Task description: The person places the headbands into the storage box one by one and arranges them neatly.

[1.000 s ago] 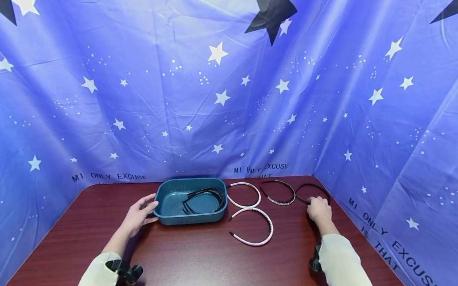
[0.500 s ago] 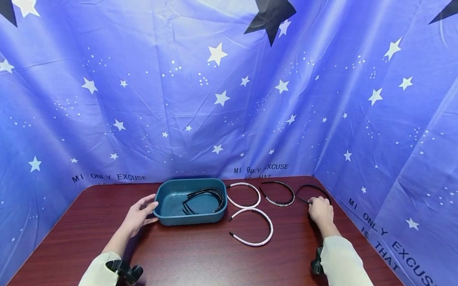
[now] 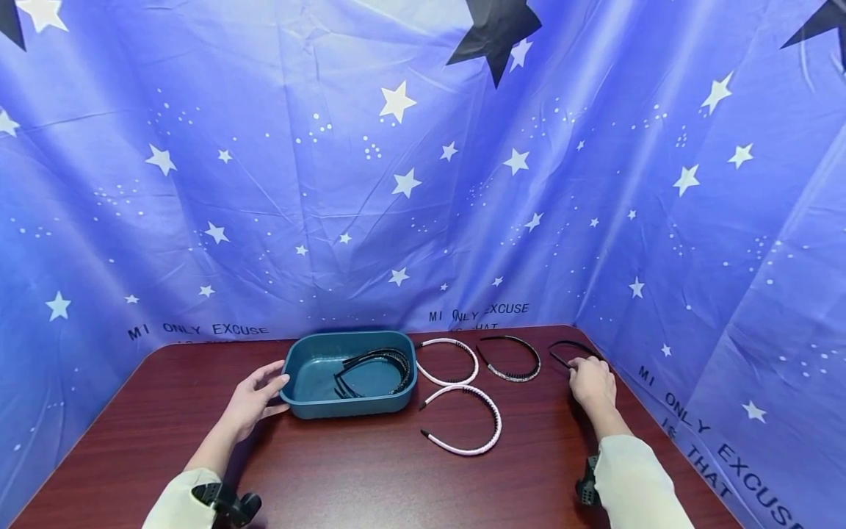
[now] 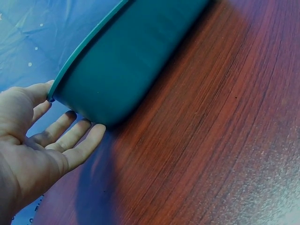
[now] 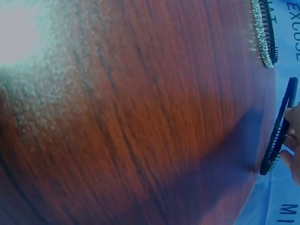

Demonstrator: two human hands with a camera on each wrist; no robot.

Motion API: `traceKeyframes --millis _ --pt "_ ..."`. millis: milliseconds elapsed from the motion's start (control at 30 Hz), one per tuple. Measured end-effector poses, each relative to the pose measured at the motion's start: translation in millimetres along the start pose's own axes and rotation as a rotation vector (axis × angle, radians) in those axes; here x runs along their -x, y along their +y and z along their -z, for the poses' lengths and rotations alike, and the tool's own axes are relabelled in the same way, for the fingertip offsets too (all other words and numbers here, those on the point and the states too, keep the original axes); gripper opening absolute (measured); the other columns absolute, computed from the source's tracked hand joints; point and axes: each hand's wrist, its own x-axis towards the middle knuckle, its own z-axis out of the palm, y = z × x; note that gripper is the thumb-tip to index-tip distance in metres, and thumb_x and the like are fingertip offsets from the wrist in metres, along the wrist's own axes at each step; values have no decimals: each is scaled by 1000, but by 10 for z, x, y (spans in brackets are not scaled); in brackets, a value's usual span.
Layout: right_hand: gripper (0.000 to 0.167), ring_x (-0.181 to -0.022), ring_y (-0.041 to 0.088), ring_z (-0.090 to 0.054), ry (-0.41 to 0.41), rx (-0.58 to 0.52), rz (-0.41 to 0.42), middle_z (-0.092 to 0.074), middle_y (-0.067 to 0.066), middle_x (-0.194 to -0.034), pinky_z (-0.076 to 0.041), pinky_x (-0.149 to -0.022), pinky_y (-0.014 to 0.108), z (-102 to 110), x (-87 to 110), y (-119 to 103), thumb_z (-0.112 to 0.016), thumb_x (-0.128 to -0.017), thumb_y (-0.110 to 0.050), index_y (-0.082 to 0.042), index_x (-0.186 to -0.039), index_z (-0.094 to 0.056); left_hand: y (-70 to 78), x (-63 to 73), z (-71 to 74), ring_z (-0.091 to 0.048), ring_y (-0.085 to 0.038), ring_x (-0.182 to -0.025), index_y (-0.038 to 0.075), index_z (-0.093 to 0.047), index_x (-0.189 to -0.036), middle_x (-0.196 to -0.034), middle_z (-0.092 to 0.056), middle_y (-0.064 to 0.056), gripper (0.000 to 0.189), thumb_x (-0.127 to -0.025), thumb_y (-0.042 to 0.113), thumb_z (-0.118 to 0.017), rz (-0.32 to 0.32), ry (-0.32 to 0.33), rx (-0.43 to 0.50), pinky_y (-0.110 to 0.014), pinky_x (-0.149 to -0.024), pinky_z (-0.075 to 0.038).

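Note:
My left hand (image 3: pixel 256 397) touches the left end of a teal plastic basin (image 3: pixel 350 406). In the left wrist view, its thumb is at the rim and its spread fingers rest against the outer wall. Inside the basin, at the right, lie several black headbands (image 3: pixel 405 365). At the far right of the table, my right hand (image 3: pixel 592 383) pinches a black toothed headband (image 5: pixel 276 140), which looks tilted in the head view. Part of that headband is hidden behind the hand. Left of it lies a black headband with a glittery section (image 3: pixel 518 378).
Two white headbands with black tips lie right of the basin, the far white headband (image 3: pixel 474 364) and the near white headband (image 3: pixel 497 419). A dark red wooden table (image 3: pixel 370 477) carries everything. Behind and to the right hangs a blue star-printed cloth (image 3: pixel 370 220).
The black headband in my right hand has tilted from lying flatter on the table and now appears narrower. My left hand stays at the basin. The head view has shifted slightly.

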Motion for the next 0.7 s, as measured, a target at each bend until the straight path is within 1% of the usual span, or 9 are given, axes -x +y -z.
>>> traceKeyframes --millis 267,500,600,700 --pt "24 -99 44 -48 33 -1 21 -58 25 -103 -41 -80 55 57 -17 -40 -52 -88 -10 0 -106 -65 12 13 -3 -52 -28 -109 5 -29 -145 -129 -40 -20 61 -96 32 -53 5 -4 -8 -40 -84 -57" --pt "23 -95 45 -50 79 21 86 -60 25 -98 -42 -76 55 94 -40 -80 -55 -87 -9 1 -104 -67 6 23 -3 -51 -30 -113 5 -27 -145 -126 -42 -17 61 -96 32 -52 6 -5 -8 -41 -84 -56" --pt "23 -95 45 -51 92 18 108 -60 25 -98 -42 -76 56 109 -42 -106 -55 -87 -9 1 -104 -67 1 16 -1 -52 -29 -112 6 -27 -146 -126 -42 -16 62 -96 32 -53 5 -6 -8 -42 -85 -56" --pt "22 -96 45 -51 99 13 126 -60 25 -99 -42 -78 56 121 -35 -141 -55 -88 -9 2 -104 -66 -1 11 -5 -52 -29 -111 5 -27 -145 -129 -40 -19 62 -96 33 -53 4 -7 -6 -42 -85 -56"
